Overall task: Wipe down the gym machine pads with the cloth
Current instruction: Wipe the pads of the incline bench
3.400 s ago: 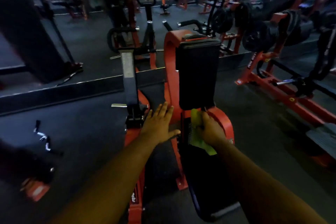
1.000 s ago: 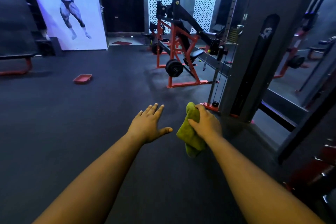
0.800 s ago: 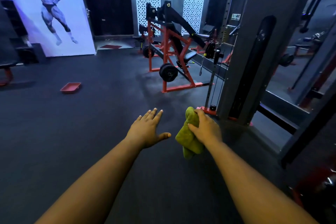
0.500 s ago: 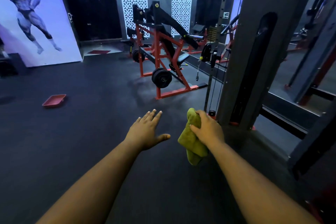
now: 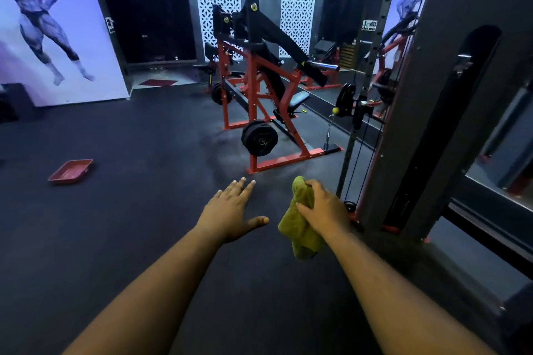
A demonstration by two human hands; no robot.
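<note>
1. Fingers [image 5: 310, 209] of the right hand [image 5: 326, 210] are curled around a green cloth [image 5: 298, 228], which is bunched and hangs below the fist.
2. Left hand [image 5: 230, 210] is held out flat, palm down, with straight fingers close together and the thumb spread to the right; it holds nothing.
3. Both hands are in the air above the dark floor [image 5: 138, 225], near each other but not touching.
4. Far from the hands stands a red machine [image 5: 259, 89] with a black pad [image 5: 298, 99] and a weight plate [image 5: 259, 138].
5. On the right, near the cloth, stands a grey cable tower [image 5: 450, 89].
6. A red tray [image 5: 70, 171] lies on the floor at the left.
</note>
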